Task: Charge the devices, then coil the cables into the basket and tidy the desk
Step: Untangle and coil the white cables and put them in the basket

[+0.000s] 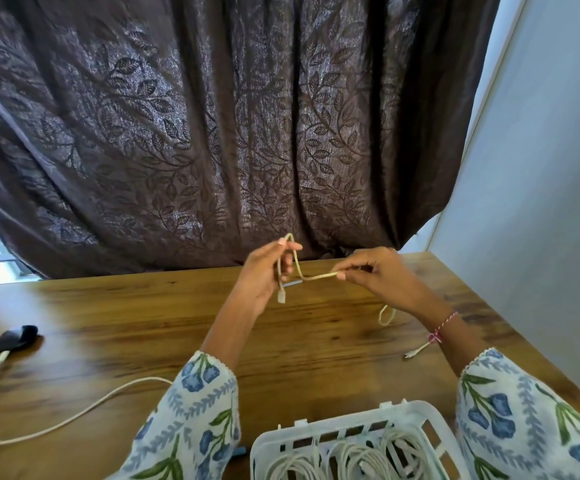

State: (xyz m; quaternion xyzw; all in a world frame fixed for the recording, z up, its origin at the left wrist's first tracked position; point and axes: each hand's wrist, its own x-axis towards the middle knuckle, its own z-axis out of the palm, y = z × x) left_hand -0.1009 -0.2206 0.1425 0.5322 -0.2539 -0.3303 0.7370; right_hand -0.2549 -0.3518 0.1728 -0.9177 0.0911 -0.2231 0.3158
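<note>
- Several white coils already lie in the basket point(350, 441) at the near edge of the worktop point(143, 317).
- Both hands pinch a beige cable point(311, 276) above mid-worktop: left hand point(267, 271) holds the first loop, right hand point(375, 271) feeds slack.
- Left to do, judging by this: a white cable point(56, 415) is plugged into a dark device point(14, 337) at far left.
- Open room lies between the hands and the basket; curtain and wall bound it behind and at right.

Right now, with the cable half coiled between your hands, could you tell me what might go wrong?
1. The cable trails under the right hand to a free plug on the desk; it may drag or snag while winding.
2. The loop in the left hand is loose and may spring open.
3. The basket already holds coils, so this one could tangle with them.
</note>
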